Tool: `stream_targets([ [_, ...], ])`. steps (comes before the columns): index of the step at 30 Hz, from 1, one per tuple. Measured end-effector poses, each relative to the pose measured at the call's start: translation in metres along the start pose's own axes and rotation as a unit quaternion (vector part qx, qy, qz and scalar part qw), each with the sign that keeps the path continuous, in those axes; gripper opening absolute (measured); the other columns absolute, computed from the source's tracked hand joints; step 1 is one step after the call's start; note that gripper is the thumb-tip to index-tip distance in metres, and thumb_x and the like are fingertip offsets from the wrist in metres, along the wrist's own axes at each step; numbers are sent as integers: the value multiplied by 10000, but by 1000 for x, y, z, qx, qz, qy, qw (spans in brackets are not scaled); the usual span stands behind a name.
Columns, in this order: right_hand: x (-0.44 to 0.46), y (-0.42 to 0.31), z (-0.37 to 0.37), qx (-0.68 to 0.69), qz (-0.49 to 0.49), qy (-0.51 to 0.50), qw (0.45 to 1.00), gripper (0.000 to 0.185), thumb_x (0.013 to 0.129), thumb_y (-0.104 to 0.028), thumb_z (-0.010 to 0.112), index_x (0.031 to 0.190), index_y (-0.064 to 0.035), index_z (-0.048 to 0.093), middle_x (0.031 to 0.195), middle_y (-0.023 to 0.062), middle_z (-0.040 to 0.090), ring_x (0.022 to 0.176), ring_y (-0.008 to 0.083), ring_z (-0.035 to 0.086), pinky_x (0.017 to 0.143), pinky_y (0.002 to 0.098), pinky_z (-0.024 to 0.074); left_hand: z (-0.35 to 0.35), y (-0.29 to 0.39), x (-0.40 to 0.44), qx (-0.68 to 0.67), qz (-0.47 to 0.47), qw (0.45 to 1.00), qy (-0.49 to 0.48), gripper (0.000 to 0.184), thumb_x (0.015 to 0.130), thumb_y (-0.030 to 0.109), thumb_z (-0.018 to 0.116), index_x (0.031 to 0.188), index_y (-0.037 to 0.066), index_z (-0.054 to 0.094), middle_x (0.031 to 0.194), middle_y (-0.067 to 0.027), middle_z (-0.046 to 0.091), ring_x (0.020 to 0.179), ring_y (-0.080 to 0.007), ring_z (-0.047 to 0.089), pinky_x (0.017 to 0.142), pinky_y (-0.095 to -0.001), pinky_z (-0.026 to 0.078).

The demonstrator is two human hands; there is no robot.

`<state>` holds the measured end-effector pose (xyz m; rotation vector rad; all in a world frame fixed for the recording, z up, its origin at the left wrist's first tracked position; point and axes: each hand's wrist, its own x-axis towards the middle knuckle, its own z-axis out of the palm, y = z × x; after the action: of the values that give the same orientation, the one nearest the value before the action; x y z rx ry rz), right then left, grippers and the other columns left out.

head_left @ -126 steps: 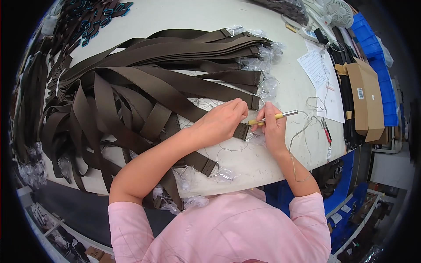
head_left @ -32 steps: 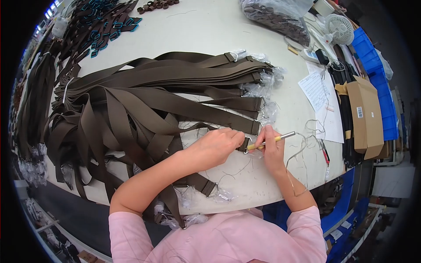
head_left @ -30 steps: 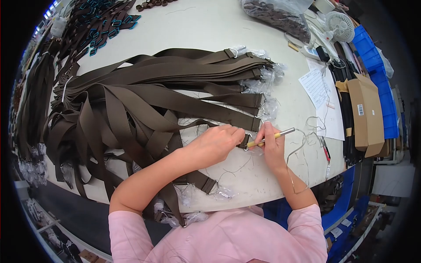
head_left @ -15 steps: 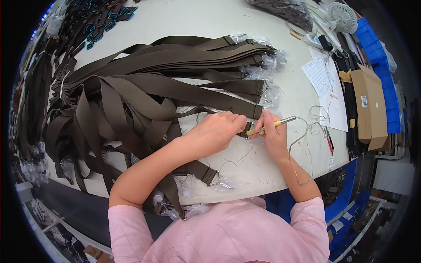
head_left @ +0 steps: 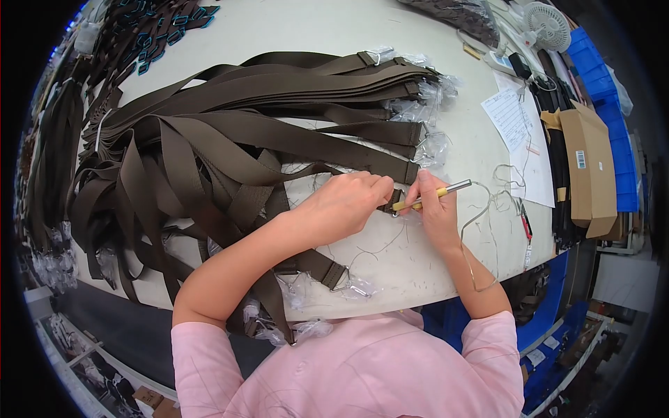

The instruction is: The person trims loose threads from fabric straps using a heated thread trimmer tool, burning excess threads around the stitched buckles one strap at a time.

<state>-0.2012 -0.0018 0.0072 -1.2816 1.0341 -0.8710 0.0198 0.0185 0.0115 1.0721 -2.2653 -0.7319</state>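
My left hand (head_left: 345,207) is closed on the end of a dark brown webbing strap (head_left: 391,200) with metal hardware at its tip. The fingers partly cover that strap. In my right hand (head_left: 437,212) is a pen-shaped corded tool (head_left: 446,189) with a yellow front and a metal back end, held like a pencil. Its yellow tip points left, at or very near the strap end; contact cannot be made out. A thin wire (head_left: 481,203) trails from its back end. Just above my hands lies another strap end (head_left: 404,171).
A large bundle of brown straps (head_left: 230,97) covers the table's left side, their buckles wrapped in clear plastic (head_left: 435,94). Written paper sheets (head_left: 507,122), a red-and-black cutter (head_left: 525,226) and a cardboard box (head_left: 589,171) are to the right. A white fan (head_left: 546,26) stands behind.
Both hands keep their grips and have barely moved; the tool is turned slightly toward level. The whole view has shifted a little.
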Motion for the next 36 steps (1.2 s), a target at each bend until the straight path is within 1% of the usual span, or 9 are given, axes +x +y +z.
stream_targets([
  [6, 0, 3, 0, -3, 4, 5, 1000, 499, 1131, -319, 457, 768, -8, 602, 713, 52, 609, 599, 133, 617, 587, 264, 519, 1, 3, 2, -29, -51, 998, 11, 149, 930, 28, 629, 1028, 38, 518, 915, -131, 640, 898, -369, 661, 759, -469, 531],
  [10, 2, -3, -4, 76, -9, 85, 993, 531, 1130, -351, 423, 708, -51, 540, 660, 19, 513, 510, 99, 498, 512, 260, 503, 5, 5, 0, -27, -108, 993, 42, 236, 928, 38, 659, 1123, 22, 528, 1038, -145, 622, 920, -365, 666, 777, -454, 536],
  [12, 8, -2, -12, 121, -24, 137, 983, 543, 1125, -366, 402, 671, -84, 495, 631, 4, 427, 448, 76, 382, 462, 263, 488, 4, 10, -2, -40, -92, 994, 34, 335, 903, 68, 711, 1185, 15, 538, 1115, -143, 590, 928, -358, 665, 788, -439, 538],
  [16, 1, 1, -16, 105, -39, 120, 986, 538, 1125, -350, 399, 658, -88, 461, 645, 14, 421, 436, 87, 334, 450, 286, 518, 8, 9, -8, -3, -11, 999, 52, 515, 846, 140, 808, 1273, 11, 550, 1195, -125, 542, 926, -324, 662, 807, -415, 542],
  [20, -1, 3, -14, 100, -12, 110, 989, 556, 1127, -390, 392, 674, -87, 501, 637, -8, 465, 468, 72, 443, 439, 220, 366, 14, 14, -5, -55, -99, 993, 31, 474, 840, 173, 831, 1227, 34, 595, 1182, -121, 546, 882, -306, 653, 786, -416, 545],
  [23, 1, 8, -13, 73, 0, 110, 991, 559, 1130, -392, 381, 677, -81, 483, 641, 11, 421, 470, 76, 385, 441, 272, 506, 27, 15, 1, -44, -113, 989, 86, 242, 884, 101, 771, 1070, 22, 639, 1075, -126, 588, 848, -327, 652, 753, -419, 542],
  [26, -1, 3, -7, 66, 1, 94, 993, 565, 1134, -408, 369, 692, -77, 492, 649, 4, 428, 468, 73, 353, 433, 249, 477, 32, 9, 4, -33, -93, 988, 118, 129, 908, 45, 721, 1004, 7, 643, 982, -131, 606, 831, -335, 653, 728, -421, 538],
  [29, -2, 8, -11, 66, 5, 88, 994, 564, 1138, -427, 367, 758, -52, 549, 662, 15, 509, 533, 115, 572, 468, 231, 444, 28, 9, 5, -51, -91, 987, 121, 89, 921, 19, 692, 989, 6, 636, 922, -134, 615, 798, -339, 653, 690, -421, 529],
  [36, -2, 7, -9, 78, -8, 78, 994, 510, 1131, -375, 422, 798, -11, 552, 769, 54, 568, 585, 131, 603, 518, 284, 576, 23, 12, 7, -62, -82, 986, 129, 76, 939, 15, 666, 988, 23, 609, 873, -134, 645, 757, -341, 651, 649, -413, 514],
])
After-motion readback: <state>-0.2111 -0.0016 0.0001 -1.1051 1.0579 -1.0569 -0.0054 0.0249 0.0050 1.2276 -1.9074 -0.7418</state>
